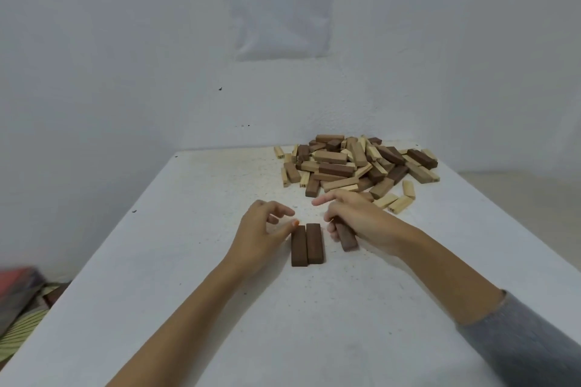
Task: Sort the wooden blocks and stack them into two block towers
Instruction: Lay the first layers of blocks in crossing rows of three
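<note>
Two dark brown blocks lie side by side in the middle of the white table, the left one (pixel 298 247) and the right one (pixel 314 243). My left hand (pixel 264 232) sits just left of them, its thumb touching the far end of the left block, fingers loosely curled and holding nothing. My right hand (pixel 358 218) grips a third dark brown block (pixel 346 237) just right of the pair, its near end low over the table; the index finger points left. A mixed pile of dark, mid-brown and pale blocks (pixel 355 165) lies at the far right.
The white table (pixel 220 308) stands in a corner of white walls, its left edge falling off to the floor. A printed sheet (pixel 281 0) hangs on the back wall. Striped fabric and a reddish object (pixel 19 295) lie on the floor at the left.
</note>
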`<state>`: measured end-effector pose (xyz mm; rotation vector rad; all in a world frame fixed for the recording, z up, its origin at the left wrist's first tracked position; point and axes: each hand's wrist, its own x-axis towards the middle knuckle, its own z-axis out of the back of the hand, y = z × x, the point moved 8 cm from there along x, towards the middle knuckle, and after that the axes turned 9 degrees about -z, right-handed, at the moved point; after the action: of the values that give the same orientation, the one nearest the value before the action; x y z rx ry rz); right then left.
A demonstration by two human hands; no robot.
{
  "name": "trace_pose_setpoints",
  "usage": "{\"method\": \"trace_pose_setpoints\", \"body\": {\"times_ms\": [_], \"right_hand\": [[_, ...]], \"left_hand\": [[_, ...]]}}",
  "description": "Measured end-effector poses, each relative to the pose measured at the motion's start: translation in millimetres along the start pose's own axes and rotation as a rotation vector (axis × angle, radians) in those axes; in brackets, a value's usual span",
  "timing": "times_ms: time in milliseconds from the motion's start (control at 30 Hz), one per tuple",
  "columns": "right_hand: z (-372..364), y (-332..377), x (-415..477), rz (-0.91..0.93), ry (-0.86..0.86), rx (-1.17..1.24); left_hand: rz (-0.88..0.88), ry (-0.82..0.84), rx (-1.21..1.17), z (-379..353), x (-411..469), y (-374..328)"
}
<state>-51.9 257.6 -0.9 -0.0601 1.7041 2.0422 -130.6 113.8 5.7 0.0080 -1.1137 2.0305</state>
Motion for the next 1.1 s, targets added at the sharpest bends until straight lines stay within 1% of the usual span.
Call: {"method": "trace_pose_setpoints", "body": {"times_ms": [33,67,100,200,267,367,467,500,533,567,633,700,733,833,967,1100], "right_hand": [[0,-1,0,-0.016,0.039,0.109],[0,-2,0,-0.009,0.064,0.151],[0,-2,-1,0.005,0.074,0.137],[3,-2,-4,0.048,0.065,-0.057],[10,-4,-4,0.089,0.024,-0.187],[13,-4,-3,0.157,-0.069,-0.349],[11,-2,-2,0.238,-0.152,-0.512],[12,1,-3,0.271,-0.185,-0.547],[13,3,-6,0.290,-0.198,-0.533],[13,2,-9,0.294,-0.180,-0.486],[8,-4,-14,0.292,-0.077,-0.440],[-2,-10,-19,0.326,-0.008,-0.512],[-5,-10,-20,0.372,-0.013,-0.538],[-6,-6,-23,0.520,-0.083,-0.541],[-9,0,-29,0.687,-0.126,-0.589],[-11,0,-32,0.778,-0.193,-0.611]], "left_hand": [[-0.004,-0.005,-0.034,2,0,-2],[-0.014,0.006,-0.067,4,0,-5],[-0.034,0.035,-0.076,4,0,-7],[-0.128,0.198,-0.042,0,-4,-16],[-0.168,0.297,-0.032,-3,-9,-18],[-0.198,0.374,-0.023,-6,-13,-21],[-0.233,0.359,-0.011,-5,-13,-25],[-0.246,0.348,-0.006,-5,-13,-25],[-0.260,0.338,0.005,-5,-13,-27],[-0.274,0.327,0.018,-5,-13,-27],[-0.303,0.313,0.036,-6,-13,-29],[-0.316,0.308,0.029,-8,-13,-30],[-0.318,0.302,0.021,-8,-12,-31],[-0.327,0.286,0.011,-7,-12,-32],[-0.343,0.284,0.008,-7,-13,-34],[-0.353,0.300,0.023,-7,-13,-34]]}}
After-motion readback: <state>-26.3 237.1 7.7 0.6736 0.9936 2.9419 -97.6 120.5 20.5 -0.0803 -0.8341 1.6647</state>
